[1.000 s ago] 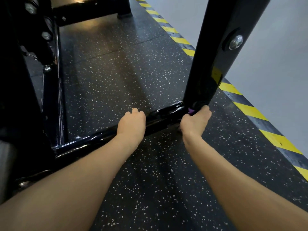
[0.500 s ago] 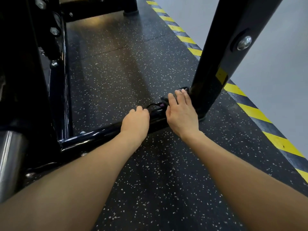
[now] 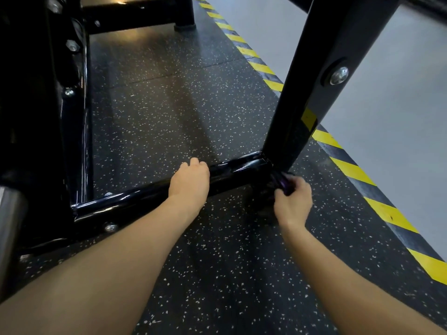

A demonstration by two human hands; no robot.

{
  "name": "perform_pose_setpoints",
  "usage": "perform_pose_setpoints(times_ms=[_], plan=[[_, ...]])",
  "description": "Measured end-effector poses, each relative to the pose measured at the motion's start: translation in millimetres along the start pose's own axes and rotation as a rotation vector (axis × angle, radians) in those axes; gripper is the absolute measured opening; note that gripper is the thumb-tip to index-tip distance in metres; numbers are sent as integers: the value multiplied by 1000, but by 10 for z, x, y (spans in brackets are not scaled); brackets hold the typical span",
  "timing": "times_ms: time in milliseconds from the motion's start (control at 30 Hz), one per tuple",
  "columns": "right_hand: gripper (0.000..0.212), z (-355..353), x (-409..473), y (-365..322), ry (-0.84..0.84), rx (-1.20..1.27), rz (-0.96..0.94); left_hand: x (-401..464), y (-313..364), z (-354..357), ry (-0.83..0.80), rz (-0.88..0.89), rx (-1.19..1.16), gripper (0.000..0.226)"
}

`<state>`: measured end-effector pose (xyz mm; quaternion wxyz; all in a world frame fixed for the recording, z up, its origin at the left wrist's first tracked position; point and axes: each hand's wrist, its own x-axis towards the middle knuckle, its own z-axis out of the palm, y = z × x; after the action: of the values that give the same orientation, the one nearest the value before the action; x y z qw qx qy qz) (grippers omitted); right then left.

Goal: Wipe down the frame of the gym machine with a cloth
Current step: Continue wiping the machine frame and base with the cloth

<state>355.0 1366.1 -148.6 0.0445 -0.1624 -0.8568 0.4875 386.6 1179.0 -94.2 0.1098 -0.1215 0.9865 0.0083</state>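
Observation:
The gym machine's glossy black frame has a low crossbar (image 3: 237,169) running across the speckled floor to a slanted upright post (image 3: 314,81). My left hand (image 3: 189,178) lies over the crossbar near its middle, fingers curled over the far side. My right hand (image 3: 294,200) grips a bunched dark purple cloth (image 3: 281,181) and presses it against the near side of the joint where the crossbar meets the post. Most of the cloth is hidden in my fist.
A second black rail (image 3: 82,117) runs away along the left, beside dark machine parts with bolts. A far crossbar (image 3: 135,13) closes the back. Yellow-and-black hazard tape (image 3: 350,170) borders the rubber floor on the right, with grey floor beyond.
My right hand came off the top of the crossbar and moved right and down to the near side of the post's foot, now bunching the cloth. My left hand stayed on the bar.

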Motion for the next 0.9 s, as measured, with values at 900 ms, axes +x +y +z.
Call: perform_pose_setpoints(times_ms=[900], plan=[[41,419,-85,-502,-127,-544,-904,-8,21,43,26,-41,-24,45]])
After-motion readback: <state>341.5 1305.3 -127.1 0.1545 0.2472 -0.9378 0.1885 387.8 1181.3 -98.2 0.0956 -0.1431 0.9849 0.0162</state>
